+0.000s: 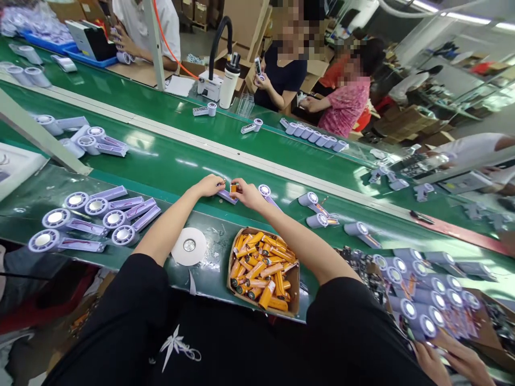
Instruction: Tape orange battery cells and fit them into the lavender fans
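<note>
My right hand [247, 194] is closed around an orange-wrapped battery [234, 189], holding it upright by its sides. Just left of it, my left hand [210, 185] has its fingertips pinched together; what they grip is too small to make out. Below and between both hands lies the lilac handle [228, 197] of a handheld fan on the green belt, its other end hidden by my left hand. Another lilac fan [264, 191] lies right beside my right wrist. Nearer my body, a cardboard box [232, 268] is filled with many similar orange batteries.
A roll of white tape [179, 247] lies left of the box. Several lilac fans [96, 206] rest at the left, more [317, 220] on the green belt [177, 161]. A co-worker's hands [450, 356] are at the lower right; other people sit across the belt near a white bottle-shaped device [229, 83].
</note>
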Demonstrator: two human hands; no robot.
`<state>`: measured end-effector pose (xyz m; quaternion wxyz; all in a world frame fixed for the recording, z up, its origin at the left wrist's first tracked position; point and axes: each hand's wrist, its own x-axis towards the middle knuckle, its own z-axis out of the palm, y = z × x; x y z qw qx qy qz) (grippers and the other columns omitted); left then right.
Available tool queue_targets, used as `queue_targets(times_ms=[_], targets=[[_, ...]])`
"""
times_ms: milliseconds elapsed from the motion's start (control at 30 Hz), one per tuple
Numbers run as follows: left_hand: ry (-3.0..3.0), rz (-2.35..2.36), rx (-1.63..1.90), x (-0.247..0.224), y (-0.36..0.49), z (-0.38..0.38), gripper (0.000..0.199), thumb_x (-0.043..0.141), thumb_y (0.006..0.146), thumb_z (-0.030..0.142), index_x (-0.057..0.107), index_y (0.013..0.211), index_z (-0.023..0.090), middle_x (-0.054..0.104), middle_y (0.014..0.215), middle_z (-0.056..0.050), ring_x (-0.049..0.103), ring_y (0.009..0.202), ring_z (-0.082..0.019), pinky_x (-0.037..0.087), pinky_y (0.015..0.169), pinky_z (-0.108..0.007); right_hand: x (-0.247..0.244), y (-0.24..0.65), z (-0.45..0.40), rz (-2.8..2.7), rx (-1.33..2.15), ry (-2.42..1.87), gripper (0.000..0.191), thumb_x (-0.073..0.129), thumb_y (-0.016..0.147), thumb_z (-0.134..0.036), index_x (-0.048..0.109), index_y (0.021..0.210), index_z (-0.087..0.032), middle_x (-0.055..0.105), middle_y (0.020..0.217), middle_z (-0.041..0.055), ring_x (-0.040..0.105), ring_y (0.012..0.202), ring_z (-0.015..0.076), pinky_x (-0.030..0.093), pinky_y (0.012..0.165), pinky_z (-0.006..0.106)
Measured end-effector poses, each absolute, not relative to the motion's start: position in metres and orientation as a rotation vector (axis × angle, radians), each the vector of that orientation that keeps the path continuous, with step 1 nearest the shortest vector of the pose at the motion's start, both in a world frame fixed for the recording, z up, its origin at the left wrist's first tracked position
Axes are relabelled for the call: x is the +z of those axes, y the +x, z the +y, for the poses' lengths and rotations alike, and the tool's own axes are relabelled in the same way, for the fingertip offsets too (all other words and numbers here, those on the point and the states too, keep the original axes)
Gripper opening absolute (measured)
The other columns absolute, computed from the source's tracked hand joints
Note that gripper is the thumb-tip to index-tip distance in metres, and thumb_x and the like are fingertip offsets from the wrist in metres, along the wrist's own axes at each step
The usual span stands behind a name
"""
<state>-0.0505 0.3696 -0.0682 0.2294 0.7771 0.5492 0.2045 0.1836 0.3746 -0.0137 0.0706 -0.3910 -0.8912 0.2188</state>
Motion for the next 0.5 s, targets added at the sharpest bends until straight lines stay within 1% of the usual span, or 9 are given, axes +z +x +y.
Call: queue_targets(times_ms=[67, 133, 200, 300, 400, 500], targets=[[2.093, 1.551, 0.569, -0.068, -0.046, 0.369, 0.025, 0.059, 0.1, 0.036, 0.074, 0.085, 0.022, 0.079, 0.092, -0.005, 0.069, 0.094, -0.022, 0.049, 0.089, -0.03, -0.013, 0.186, 0.372, -2.754, 0.584, -1.189, 0.047, 0.07, 0.103, -0.032, 0.061, 0.148, -0.023, 0.085, 0.111, 0.0097, 0.082, 0.099, 0.0269, 0.058, 0.088, 0.033], [2.045, 1.593, 0.571, -0.068, -0.043, 0.368, 0.024, 0.056, 0.103, 0.035, 0.073, 0.091, 0.023, 0.08, 0.097, -0.006, 0.07, 0.096, -0.022, 0.05, 0.087, -0.03, -0.011, 0.187, 0.369, -2.835, 0.517, -1.198, 0.047, 0.069, 0.105, -0.035, 0.063, 0.151, -0.025, 0.085, 0.118, 0.0107, 0.082, 0.104, 0.0289, 0.058, 0.092, 0.034], [2.004, 1.628, 0.57, -0.068, -0.039, 0.368, 0.026, 0.051, 0.105, 0.034, 0.073, 0.097, 0.023, 0.08, 0.102, -0.006, 0.07, 0.099, -0.023, 0.05, 0.088, -0.03, -0.009, 0.188, 0.368, -2.919, 0.462, -1.21, 0.047, 0.067, 0.107, -0.037, 0.063, 0.153, -0.027, 0.085, 0.118, 0.0112, 0.081, 0.106, 0.0309, 0.058, 0.093, 0.036], [1.957, 1.673, 0.565, -0.067, -0.032, 0.369, 0.025, 0.049, 0.106, 0.031, 0.071, 0.099, 0.024, 0.08, 0.106, -0.007, 0.07, 0.105, -0.023, 0.051, 0.093, -0.031, -0.006, 0.187, 0.366, -3.026, 0.393, -1.226, 0.046, 0.06, 0.111, -0.043, 0.065, 0.154, -0.029, 0.085, 0.117, 0.0132, 0.081, 0.106, 0.0331, 0.058, 0.093, 0.038], [1.927, 1.707, 0.561, -0.065, -0.025, 0.371, 0.022, 0.05, 0.106, 0.031, 0.07, 0.1, 0.024, 0.08, 0.109, -0.008, 0.07, 0.11, -0.025, 0.05, 0.097, -0.032, -0.007, 0.181, 0.363, -3.097, 0.342, -1.212, 0.05, 0.057, 0.111, -0.05, 0.064, 0.156, -0.03, 0.082, 0.127, 0.0158, 0.079, 0.113, 0.0356, 0.059, 0.096, 0.042], [1.916, 1.721, 0.541, -0.064, -0.02, 0.372, 0.022, 0.051, 0.106, 0.029, 0.071, 0.099, 0.023, 0.08, 0.107, -0.008, 0.07, 0.109, -0.025, 0.05, 0.097, -0.033, -0.01, 0.173, 0.361, -3.126, 0.316, -1.205, 0.049, 0.061, 0.109, -0.048, 0.066, 0.153, -0.028, 0.079, 0.134, 0.0182, 0.076, 0.12, 0.0377, 0.06, 0.099, 0.046]])
